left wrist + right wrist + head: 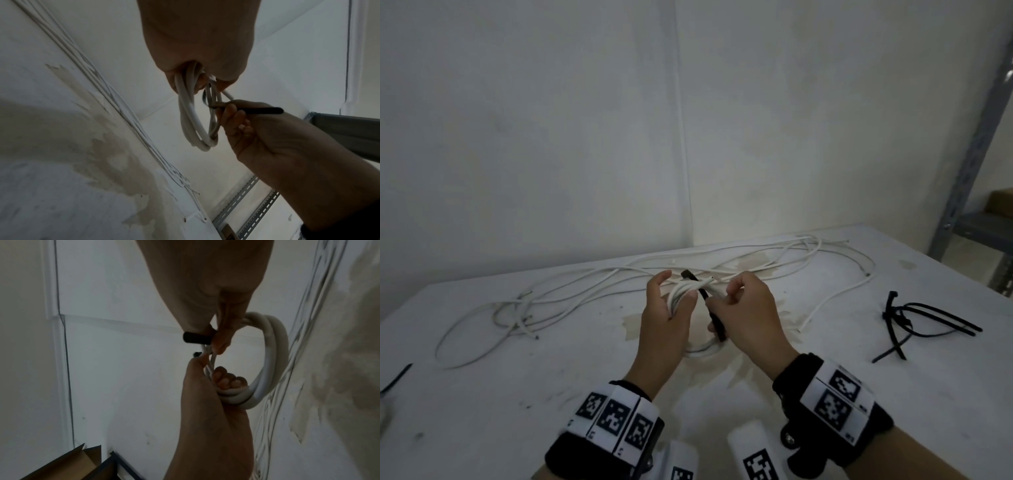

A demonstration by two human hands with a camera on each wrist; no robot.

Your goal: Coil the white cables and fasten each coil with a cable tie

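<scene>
A small coil of white cable (681,291) is held up above the table; my left hand (676,291) grips one side of it, fingers curled through the loops. My right hand (722,299) pinches a black cable tie (710,308) that crosses the coil's other side. The left wrist view shows the coil (193,123) hanging from my left hand (185,69), with the tie (263,110) in the right hand. In the right wrist view my right hand (220,340) pinches the tie (195,337) against the coil (273,356). Whether the tie is looped closed is hidden.
Several loose white cables (592,291) sprawl across the far half of the stained white table (859,394). A heap of black cable ties (917,322) lies at the right. One more black tie (397,378) lies at the left edge. A metal shelf post (969,164) stands far right.
</scene>
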